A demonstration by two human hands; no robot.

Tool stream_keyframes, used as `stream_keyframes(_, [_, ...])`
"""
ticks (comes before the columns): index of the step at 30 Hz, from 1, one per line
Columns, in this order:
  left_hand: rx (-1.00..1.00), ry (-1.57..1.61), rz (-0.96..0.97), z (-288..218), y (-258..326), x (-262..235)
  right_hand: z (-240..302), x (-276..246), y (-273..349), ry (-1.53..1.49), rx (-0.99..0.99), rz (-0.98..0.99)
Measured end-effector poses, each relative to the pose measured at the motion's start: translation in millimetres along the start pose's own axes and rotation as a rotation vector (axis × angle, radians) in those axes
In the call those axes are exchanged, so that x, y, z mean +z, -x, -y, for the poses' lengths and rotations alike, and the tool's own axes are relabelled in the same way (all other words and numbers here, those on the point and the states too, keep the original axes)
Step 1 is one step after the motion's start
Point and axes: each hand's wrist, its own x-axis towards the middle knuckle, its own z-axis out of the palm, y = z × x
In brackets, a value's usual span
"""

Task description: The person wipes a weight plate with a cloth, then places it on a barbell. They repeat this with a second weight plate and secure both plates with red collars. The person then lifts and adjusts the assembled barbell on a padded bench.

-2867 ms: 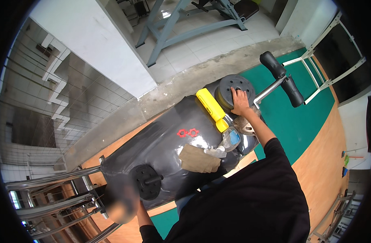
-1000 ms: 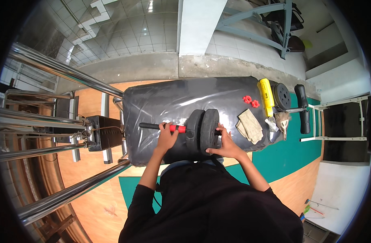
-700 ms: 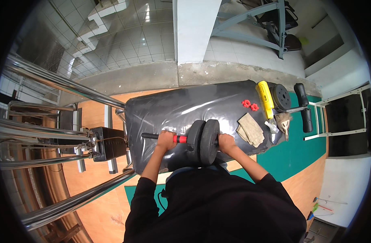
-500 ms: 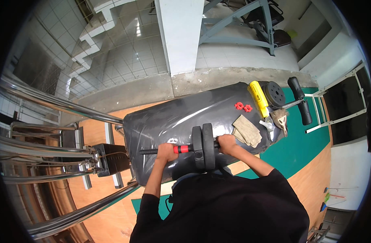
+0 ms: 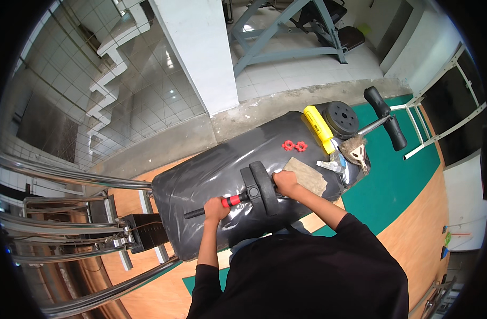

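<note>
The left hand (image 5: pixel 216 208) is closed around the dumbbell bar (image 5: pixel 211 207), its fingers wrapped where the red grip section meets the dark end that juts out to the left. The right hand (image 5: pixel 286 182) is pressed against the right face of the black weight plates (image 5: pixel 260 187), which sit on edge on the bar; whether its fingers curl around the plate rim cannot be told. Bar and plates lie across the middle of a large black padded bag (image 5: pixel 222 165) that serves as the work surface.

To the right, just beside the right hand, a tan cloth (image 5: pixel 307 176) lies flat. Farther off sit two red collars (image 5: pixel 294 145), a yellow tool (image 5: pixel 319 123), a brush (image 5: pixel 356 150) and another black plate (image 5: pixel 343 118), crowded toward the bag's far right end. The bag's far edge meets a concrete strip; its near edge touches the person's body. Left of the bag, steel rails (image 5: pixel 68 175) close in, while green mat (image 5: pixel 403 170) lies open to the right.
</note>
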Motion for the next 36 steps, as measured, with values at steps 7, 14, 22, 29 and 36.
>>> stream_keyframes(7, [-0.116, 0.257, -0.030, -8, 20, -5, 9, 1, -8, -0.129, -0.088, -0.023])
stream_keyframes(14, [-0.269, 0.280, -0.487, -113, 37, -21, 53, 30, -18, -0.165, -0.157, -0.099])
stream_keyframes(22, [-0.371, 0.270, -0.571, -117, 15, -20, -47, -104, 1, -0.314, -0.189, -0.054])
stream_keyframes(29, [-0.396, 0.275, -0.566, -119, 12, -20, -328, -77, -40, -0.014, 0.614, 0.055])
stream_keyframes(36, [-0.409, 0.285, -0.557, -121, 15, -26, -382, -14, -46, 0.062, 0.316, -0.224])
